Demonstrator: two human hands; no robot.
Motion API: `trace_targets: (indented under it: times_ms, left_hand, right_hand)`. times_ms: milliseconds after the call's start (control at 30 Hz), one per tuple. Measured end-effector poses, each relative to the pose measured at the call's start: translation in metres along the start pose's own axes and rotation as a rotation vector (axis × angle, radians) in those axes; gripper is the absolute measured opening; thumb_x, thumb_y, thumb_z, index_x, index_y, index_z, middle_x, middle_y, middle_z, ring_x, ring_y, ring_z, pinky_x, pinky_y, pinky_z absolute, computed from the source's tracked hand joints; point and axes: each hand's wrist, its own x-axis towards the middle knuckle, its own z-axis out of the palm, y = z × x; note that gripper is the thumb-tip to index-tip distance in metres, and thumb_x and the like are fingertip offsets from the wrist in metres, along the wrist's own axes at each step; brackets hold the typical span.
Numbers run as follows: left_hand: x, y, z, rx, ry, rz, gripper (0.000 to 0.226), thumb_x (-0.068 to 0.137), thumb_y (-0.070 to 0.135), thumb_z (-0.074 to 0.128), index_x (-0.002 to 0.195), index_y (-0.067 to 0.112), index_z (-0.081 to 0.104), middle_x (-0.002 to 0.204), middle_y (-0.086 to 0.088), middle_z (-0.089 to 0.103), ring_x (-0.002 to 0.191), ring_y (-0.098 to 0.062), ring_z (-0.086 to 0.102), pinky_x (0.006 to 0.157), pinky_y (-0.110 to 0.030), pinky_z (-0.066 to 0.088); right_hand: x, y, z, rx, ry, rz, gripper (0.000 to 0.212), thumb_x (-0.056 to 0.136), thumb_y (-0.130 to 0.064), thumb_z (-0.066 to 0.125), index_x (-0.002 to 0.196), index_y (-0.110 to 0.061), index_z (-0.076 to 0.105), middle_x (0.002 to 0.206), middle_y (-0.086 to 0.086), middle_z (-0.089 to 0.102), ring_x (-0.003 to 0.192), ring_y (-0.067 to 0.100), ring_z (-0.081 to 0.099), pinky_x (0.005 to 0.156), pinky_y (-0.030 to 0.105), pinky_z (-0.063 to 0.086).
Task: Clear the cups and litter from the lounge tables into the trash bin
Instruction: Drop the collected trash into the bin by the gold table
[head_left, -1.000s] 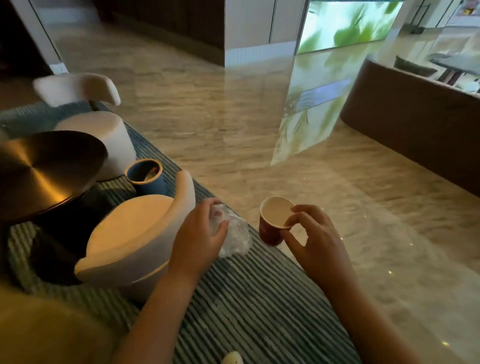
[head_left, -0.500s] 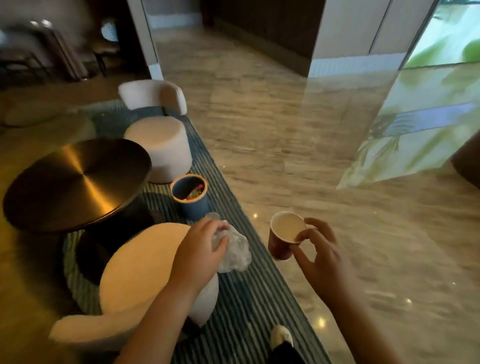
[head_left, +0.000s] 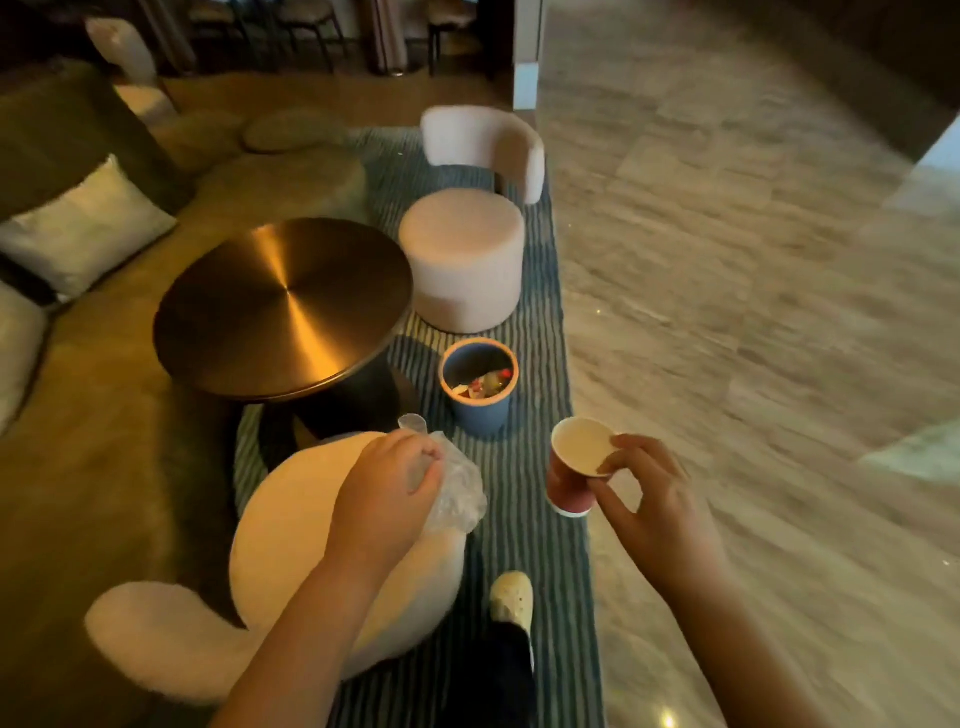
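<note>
My left hand (head_left: 387, 496) grips crumpled clear plastic litter (head_left: 457, 491) with a small clear cup rim sticking up behind the knuckles. My right hand (head_left: 644, 499) pinches the rim of a red paper cup (head_left: 574, 465), white inside and apparently empty, tilted toward me. A small blue trash bin (head_left: 480, 408) with a pale rim stands on the striped rug just beyond both hands, with colourful litter inside it. The round bronze table (head_left: 283, 306) to the bin's left has a bare top.
A cream chair (head_left: 291, 566) sits under my left arm; a second cream chair (head_left: 465, 254) stands past the bin. A sofa with cushions (head_left: 83, 223) runs along the left. Polished stone floor (head_left: 753, 312) lies to the right of the rug. My shoe (head_left: 511, 597) shows below.
My view has swung left and I have stepped closer, so the bin and table now lie straight ahead. Both hands keep the same hold on the plastic and the cup.
</note>
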Motion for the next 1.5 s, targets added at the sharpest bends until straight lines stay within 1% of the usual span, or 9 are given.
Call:
trace_targets:
  times_ms: [233,400,600,700,933,1067,1200,1367,1500]
  left_hand:
    - [0.115,-0.033,0.052,0.064,0.044,-0.088,0.010,0.086,0.018,0.061,0.095,0.020,0.066,0.098,0.011,0.060,0.104,-0.005,0.042,0.090,-0.022,0.033]
    - [0.209,-0.037,0.078,0.029,0.050,-0.118,0.007,0.086,0.020,0.062,0.093,0.021,0.064,0.098,0.011,0.058,0.103,0.000,0.039,0.088,-0.018,0.031]
    - [0.294,-0.042,0.098,0.011,0.041,-0.201,0.008,0.088,0.025,0.059,0.095,0.026,0.062,0.097,0.015,0.056,0.101,-0.002,0.043,0.085,-0.017,0.033]
    - [0.322,-0.047,0.110,-0.026,0.077,-0.293,0.010,0.087,0.026,0.061,0.094,0.032,0.060,0.099,0.018,0.055,0.101,0.002,0.041,0.084,-0.012,0.030]
    - [0.384,-0.043,0.142,0.031,0.153,-0.495,0.009,0.085,0.020,0.065,0.093,0.020,0.070,0.099,0.011,0.058,0.098,-0.007,0.045,0.085,-0.021,0.032]
    - [0.420,-0.057,0.178,-0.063,0.155,-0.641,0.009,0.085,0.019,0.065,0.090,0.026,0.069,0.088,0.014,0.058,0.085,-0.002,0.050,0.073,-0.008,0.033]
    - [0.437,-0.091,0.227,-0.303,0.235,-0.882,0.020,0.086,0.024,0.064,0.081,0.044,0.064,0.089,0.014,0.063,0.085,0.002,0.057,0.074,-0.015,0.043]
    - [0.442,-0.143,0.290,-0.393,0.220,-1.111,0.015,0.088,0.024,0.060,0.077,0.032,0.067,0.080,0.010,0.066,0.079,-0.006,0.060,0.069,-0.022,0.045]
    - [0.436,-0.187,0.331,-0.337,0.150,-1.261,0.013,0.092,0.025,0.055,0.082,0.025,0.064,0.077,0.004,0.065,0.074,-0.013,0.059,0.059,-0.023,0.039]
  right_hand:
    - [0.139,0.045,0.027,-0.017,-0.109,-0.101,0.015,0.080,-0.020,0.072,0.090,-0.016,0.061,0.116,-0.001,0.054,0.100,0.014,0.056,0.079,0.020,0.042]
    - [0.237,0.074,0.017,-0.035,-0.130,-0.069,0.014,0.082,-0.022,0.070,0.090,-0.022,0.058,0.117,-0.011,0.048,0.096,0.010,0.054,0.074,0.010,0.038]
    - [0.338,0.103,0.031,0.019,-0.149,-0.064,0.016,0.079,-0.015,0.073,0.090,-0.017,0.061,0.116,-0.004,0.053,0.100,0.015,0.056,0.079,0.029,0.051]
    - [0.390,0.116,0.054,0.045,-0.227,-0.096,0.019,0.077,-0.011,0.075,0.090,-0.015,0.062,0.108,0.000,0.058,0.097,0.017,0.057,0.081,0.034,0.050]
    - [0.508,0.138,0.098,0.102,-0.435,-0.208,0.018,0.080,-0.020,0.071,0.094,-0.023,0.059,0.096,-0.007,0.058,0.089,0.009,0.054,0.076,0.023,0.042]
    - [0.562,0.168,0.134,0.107,-0.526,-0.229,0.013,0.083,-0.022,0.068,0.093,-0.023,0.061,0.091,-0.009,0.056,0.086,0.007,0.051,0.073,0.021,0.041]
    - [0.585,0.206,0.191,0.066,-0.651,-0.199,0.012,0.084,-0.022,0.068,0.092,-0.022,0.059,0.092,-0.006,0.056,0.088,0.011,0.050,0.076,0.025,0.041]
    - [0.587,0.247,0.261,0.064,-0.724,-0.172,0.011,0.082,-0.008,0.068,0.090,-0.010,0.062,0.090,0.003,0.058,0.083,0.017,0.055,0.073,0.024,0.041]
    - [0.586,0.275,0.318,0.025,-0.818,-0.073,0.010,0.087,-0.014,0.063,0.097,-0.017,0.061,0.094,-0.006,0.054,0.075,0.001,0.052,0.061,0.008,0.037]
